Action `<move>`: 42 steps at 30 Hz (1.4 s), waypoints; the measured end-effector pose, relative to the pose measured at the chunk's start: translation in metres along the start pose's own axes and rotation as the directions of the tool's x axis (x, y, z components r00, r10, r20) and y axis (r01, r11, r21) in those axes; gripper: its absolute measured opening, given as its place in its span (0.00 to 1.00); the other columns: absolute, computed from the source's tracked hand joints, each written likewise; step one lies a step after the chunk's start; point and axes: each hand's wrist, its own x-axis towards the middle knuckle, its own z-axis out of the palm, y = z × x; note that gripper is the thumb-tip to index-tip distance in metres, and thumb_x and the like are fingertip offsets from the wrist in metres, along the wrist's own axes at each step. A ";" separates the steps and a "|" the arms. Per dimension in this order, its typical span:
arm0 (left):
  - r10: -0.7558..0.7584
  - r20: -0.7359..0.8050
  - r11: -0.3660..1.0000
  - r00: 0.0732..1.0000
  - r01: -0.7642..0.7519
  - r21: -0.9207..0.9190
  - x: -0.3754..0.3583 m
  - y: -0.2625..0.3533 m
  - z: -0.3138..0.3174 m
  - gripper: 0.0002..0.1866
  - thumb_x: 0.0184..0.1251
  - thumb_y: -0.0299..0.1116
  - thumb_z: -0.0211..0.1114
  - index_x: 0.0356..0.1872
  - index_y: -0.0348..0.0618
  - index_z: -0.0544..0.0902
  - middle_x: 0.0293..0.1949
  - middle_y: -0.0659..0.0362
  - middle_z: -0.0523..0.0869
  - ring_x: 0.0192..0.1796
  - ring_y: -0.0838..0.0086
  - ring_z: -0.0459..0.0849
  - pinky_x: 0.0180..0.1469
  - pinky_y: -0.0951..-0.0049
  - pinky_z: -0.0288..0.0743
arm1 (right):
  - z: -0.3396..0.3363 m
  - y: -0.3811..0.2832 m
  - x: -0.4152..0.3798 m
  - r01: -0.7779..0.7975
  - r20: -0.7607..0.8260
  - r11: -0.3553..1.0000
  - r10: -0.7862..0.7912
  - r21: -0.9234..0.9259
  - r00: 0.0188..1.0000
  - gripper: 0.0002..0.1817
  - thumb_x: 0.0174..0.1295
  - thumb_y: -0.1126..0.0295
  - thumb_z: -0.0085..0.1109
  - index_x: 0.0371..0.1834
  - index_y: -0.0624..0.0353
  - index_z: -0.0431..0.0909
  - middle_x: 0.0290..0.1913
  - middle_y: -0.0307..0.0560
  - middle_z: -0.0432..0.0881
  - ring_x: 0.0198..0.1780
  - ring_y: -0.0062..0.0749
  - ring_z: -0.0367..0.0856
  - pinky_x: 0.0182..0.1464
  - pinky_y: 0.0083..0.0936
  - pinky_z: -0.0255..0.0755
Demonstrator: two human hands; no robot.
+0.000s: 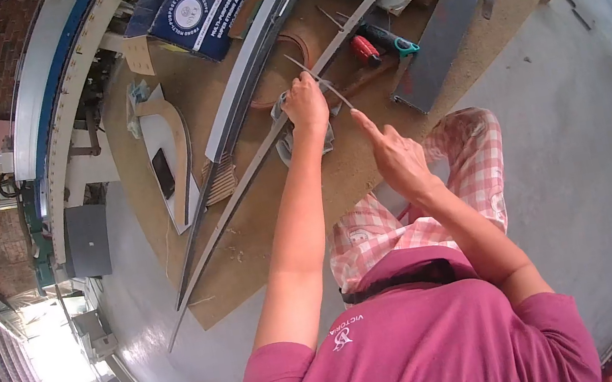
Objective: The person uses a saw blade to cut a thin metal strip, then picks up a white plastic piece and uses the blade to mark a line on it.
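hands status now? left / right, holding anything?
Left hand: closed, gripping a thin pale strip over the long grey metal rail.
Right hand: holds nothing visible, index finger extended toward the strip.

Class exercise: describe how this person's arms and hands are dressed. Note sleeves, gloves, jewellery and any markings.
Both the left hand and right hand are bare, with no gloves, and no watch or rings show. The arms are uncovered below short magenta sleeves. The shirt bears a small white logo reading VICTORIA.

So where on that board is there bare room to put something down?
Bare board lies near its edge, between the long metal strip and the person's knee. It is crowded around the left hand, the right hand and the red-handled tool.
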 end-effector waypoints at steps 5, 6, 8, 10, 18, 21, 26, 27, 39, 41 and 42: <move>-0.068 0.105 0.995 0.992 0.059 0.083 0.002 -0.001 0.003 0.07 0.66 0.33 0.53 0.40 0.43 0.74 0.41 0.55 0.81 0.47 0.57 0.82 0.45 0.51 0.76 | -0.005 -0.004 -0.012 0.015 0.018 1.000 -0.015 -0.014 1.000 0.39 0.55 0.81 0.42 0.72 0.42 0.49 0.34 0.62 0.75 0.32 0.54 0.80 0.35 0.43 0.73; -0.071 0.102 0.995 0.992 0.063 0.081 0.003 -0.002 0.003 0.07 0.66 0.33 0.53 0.40 0.43 0.74 0.41 0.55 0.81 0.47 0.57 0.82 0.45 0.51 0.76 | -0.006 -0.003 -0.015 -0.001 0.035 1.000 0.001 -0.004 0.999 0.39 0.55 0.81 0.42 0.72 0.42 0.50 0.34 0.62 0.75 0.33 0.54 0.80 0.36 0.43 0.73; -0.059 0.104 0.995 0.993 0.050 0.089 0.004 -0.003 0.006 0.07 0.67 0.32 0.51 0.40 0.43 0.75 0.41 0.55 0.81 0.47 0.57 0.82 0.45 0.50 0.76 | -0.005 -0.003 -0.015 -0.026 0.053 1.000 0.026 0.008 0.998 0.39 0.55 0.81 0.42 0.72 0.42 0.50 0.34 0.62 0.75 0.33 0.55 0.80 0.36 0.44 0.73; -0.060 0.109 0.995 0.992 0.051 0.082 0.002 -0.003 0.008 0.07 0.67 0.32 0.50 0.40 0.43 0.75 0.42 0.55 0.81 0.47 0.57 0.82 0.45 0.50 0.76 | -0.002 -0.003 -0.004 0.007 0.012 1.000 -0.007 0.004 1.000 0.39 0.54 0.81 0.42 0.72 0.43 0.50 0.35 0.63 0.75 0.34 0.56 0.80 0.37 0.45 0.73; -0.080 0.096 0.992 0.992 0.070 0.103 0.001 0.001 0.005 0.08 0.67 0.31 0.49 0.41 0.43 0.75 0.42 0.54 0.81 0.48 0.57 0.82 0.44 0.51 0.77 | -0.005 -0.003 -0.018 -0.011 0.045 0.999 0.009 0.032 0.999 0.39 0.54 0.81 0.42 0.72 0.43 0.50 0.35 0.64 0.76 0.34 0.57 0.80 0.37 0.45 0.73; -0.058 0.101 0.995 0.993 0.049 0.086 0.000 -0.003 0.007 0.08 0.67 0.31 0.49 0.41 0.43 0.75 0.42 0.55 0.81 0.48 0.57 0.82 0.44 0.50 0.76 | 0.005 -0.002 -0.005 0.013 0.008 1.000 -0.013 0.027 1.000 0.40 0.54 0.81 0.42 0.72 0.42 0.49 0.34 0.64 0.76 0.33 0.58 0.80 0.36 0.45 0.73; -0.081 0.091 0.993 0.993 0.073 0.092 0.002 0.000 0.005 0.07 0.67 0.31 0.50 0.40 0.44 0.74 0.42 0.55 0.81 0.46 0.57 0.82 0.45 0.49 0.76 | -0.006 -0.006 -0.019 -0.006 0.049 1.000 0.006 0.005 0.999 0.40 0.54 0.81 0.42 0.73 0.43 0.49 0.34 0.64 0.76 0.34 0.57 0.80 0.36 0.45 0.73; -0.083 0.095 0.993 0.992 0.074 0.089 0.002 0.000 0.006 0.07 0.67 0.31 0.50 0.40 0.44 0.74 0.42 0.55 0.81 0.46 0.57 0.82 0.45 0.49 0.76 | -0.006 -0.005 -0.021 -0.006 0.046 1.000 0.006 0.002 0.999 0.39 0.54 0.81 0.42 0.73 0.43 0.49 0.34 0.64 0.76 0.34 0.57 0.80 0.36 0.45 0.73; -0.099 0.104 0.992 0.990 0.090 0.087 0.001 -0.001 0.009 0.08 0.67 0.31 0.50 0.41 0.43 0.76 0.43 0.56 0.81 0.49 0.58 0.81 0.47 0.48 0.75 | -0.003 -0.008 -0.018 -0.004 0.055 1.000 0.005 -0.014 0.998 0.39 0.55 0.81 0.42 0.72 0.44 0.49 0.35 0.64 0.76 0.33 0.57 0.80 0.36 0.45 0.73; -0.062 0.082 0.996 0.995 0.056 0.074 0.000 -0.002 0.006 0.08 0.67 0.31 0.50 0.41 0.43 0.76 0.44 0.56 0.81 0.49 0.59 0.81 0.46 0.49 0.75 | 0.000 -0.009 -0.009 0.001 0.037 1.000 0.000 -0.020 0.999 0.39 0.54 0.81 0.42 0.73 0.43 0.49 0.35 0.64 0.76 0.33 0.57 0.80 0.36 0.45 0.73; -0.064 0.079 0.996 0.995 0.058 0.075 0.000 -0.003 0.007 0.08 0.67 0.31 0.50 0.41 0.43 0.76 0.44 0.56 0.81 0.49 0.59 0.81 0.46 0.49 0.75 | 0.002 -0.008 -0.004 0.016 0.016 1.000 -0.016 -0.018 1.000 0.39 0.54 0.81 0.43 0.73 0.43 0.49 0.34 0.64 0.76 0.33 0.57 0.80 0.36 0.45 0.73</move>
